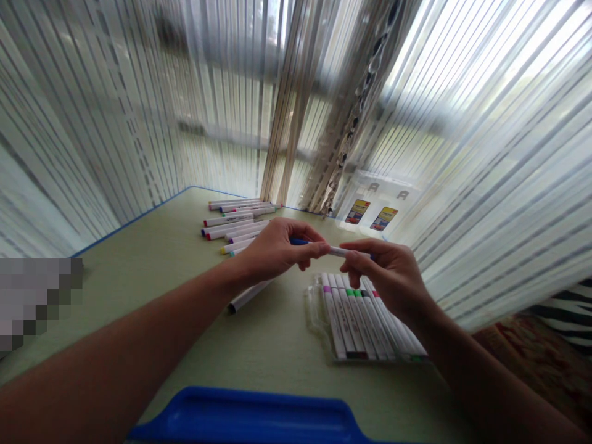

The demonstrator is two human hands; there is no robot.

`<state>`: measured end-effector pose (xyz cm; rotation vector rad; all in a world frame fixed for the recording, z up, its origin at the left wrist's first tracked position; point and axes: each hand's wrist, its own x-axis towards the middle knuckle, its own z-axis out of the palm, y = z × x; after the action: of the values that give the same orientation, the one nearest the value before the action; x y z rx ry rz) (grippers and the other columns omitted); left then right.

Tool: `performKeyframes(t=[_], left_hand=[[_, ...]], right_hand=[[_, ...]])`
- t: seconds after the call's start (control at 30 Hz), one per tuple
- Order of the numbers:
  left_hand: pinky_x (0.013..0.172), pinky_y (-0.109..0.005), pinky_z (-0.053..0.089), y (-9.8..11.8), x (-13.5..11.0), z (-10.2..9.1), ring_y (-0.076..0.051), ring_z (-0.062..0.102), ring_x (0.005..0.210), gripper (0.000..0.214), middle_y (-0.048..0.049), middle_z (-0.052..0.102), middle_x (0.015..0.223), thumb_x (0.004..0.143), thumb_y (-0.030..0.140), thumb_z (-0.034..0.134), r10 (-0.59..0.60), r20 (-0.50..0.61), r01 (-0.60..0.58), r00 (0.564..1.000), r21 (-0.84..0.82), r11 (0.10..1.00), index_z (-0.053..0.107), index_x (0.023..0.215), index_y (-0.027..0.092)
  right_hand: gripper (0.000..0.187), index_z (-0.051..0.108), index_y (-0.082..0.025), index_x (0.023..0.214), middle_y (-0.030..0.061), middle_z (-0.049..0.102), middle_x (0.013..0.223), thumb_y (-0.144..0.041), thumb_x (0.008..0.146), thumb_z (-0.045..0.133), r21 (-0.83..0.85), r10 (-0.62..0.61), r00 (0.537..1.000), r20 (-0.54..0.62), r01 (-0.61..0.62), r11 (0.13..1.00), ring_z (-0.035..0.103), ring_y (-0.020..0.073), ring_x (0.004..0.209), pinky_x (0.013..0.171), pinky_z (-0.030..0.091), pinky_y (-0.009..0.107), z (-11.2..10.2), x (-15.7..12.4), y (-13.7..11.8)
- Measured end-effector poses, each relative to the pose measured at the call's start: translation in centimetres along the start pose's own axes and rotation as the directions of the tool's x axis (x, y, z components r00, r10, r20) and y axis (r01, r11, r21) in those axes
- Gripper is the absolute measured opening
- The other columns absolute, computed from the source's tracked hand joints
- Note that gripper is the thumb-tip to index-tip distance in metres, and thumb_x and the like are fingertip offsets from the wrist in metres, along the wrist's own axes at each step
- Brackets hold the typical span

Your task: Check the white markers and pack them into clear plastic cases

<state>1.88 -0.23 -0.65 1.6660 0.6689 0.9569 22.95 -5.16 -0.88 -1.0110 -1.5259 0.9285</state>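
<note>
Nearest us, a blue trough (259,419) edges the surface (152,253); past it, a clear tray (319,320) holds a row of markers (358,327). Above its far end, our left hand (277,248) and right hand (393,265) have fingers clamped on one blue-ended marker (338,251), nearly level. We judge a light pinch near both ends, kept in line, works best. Farther off: loose markers (231,221), then a clear case (393,188) by the curtain (222,148)

Sheer striped curtains (222,80) sweep from nine o'clock over twelve to three, a beaded strand (369,77) hanging at one. A blue trough (259,419) edges the pale green table (139,259) at six; zebra-striped cloth (567,314) shows at four.
</note>
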Motion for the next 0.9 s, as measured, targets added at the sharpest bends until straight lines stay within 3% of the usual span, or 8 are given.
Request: performKeyframes(t=[0.23, 0.6, 0.9], left_hand=[[0.046, -0.019, 0.038, -0.6, 0.0, 0.8, -0.007, 0.051, 0.052, 0.032, -0.0042, 0.069, 0.069, 0.076, 0.037, 0.079, 0.012, 0.126, -0.011, 0.992, -0.006, 1.0, 0.076, 0.091, 0.009], [0.047, -0.021, 0.035, -0.4, 0.2, -0.2, -0.007, 0.048, 0.052, 0.032, -0.0033, 0.066, 0.065, 0.075, 0.037, 0.08, -0.01, -0.021, 0.011, 1.0, 0.036, 0.999, 0.078, 0.09, 0.009], [0.049, -0.021, 0.033, -0.4, 0.2, -0.6, -0.006, 0.047, 0.051, 0.023, -0.0025, 0.068, 0.068, 0.078, 0.032, 0.077, -0.011, -0.02, 0.01, 1.0, -0.012, 1.0, 0.077, 0.083, 0.01]], right_hand=[[0.028, 0.077, -0.015, 0.08, 0.003, 0.069, 0.058, -0.038, 0.069, 0.088, -0.124, -0.015, 1.0, -0.006, 0.014, 0.992, 0.061, 0.0124, 0.045, 0.039, 0.048, 0.022, 0.5, -0.1, -0.5], [0.017, 0.078, -0.017, 0.096, 0.0052, 0.074, 0.072, -0.03, 0.086, 0.074, 0.16, 0.028, 0.999, -0.019, -0.024, 0.987, 0.062, 0.0104, 0.047, 0.042, 0.049, 0.022, -0.1, 0.1, 0.1], [0.019, 0.079, -0.017, 0.103, 0.0083, 0.077, 0.08, -0.024, 0.086, 0.072, 0.237, 0.011, 0.998, 0.057, -0.025, 0.971, 0.064, 0.011, 0.049, 0.046, 0.052, 0.023, -0.5, 0.1, 0.1]])
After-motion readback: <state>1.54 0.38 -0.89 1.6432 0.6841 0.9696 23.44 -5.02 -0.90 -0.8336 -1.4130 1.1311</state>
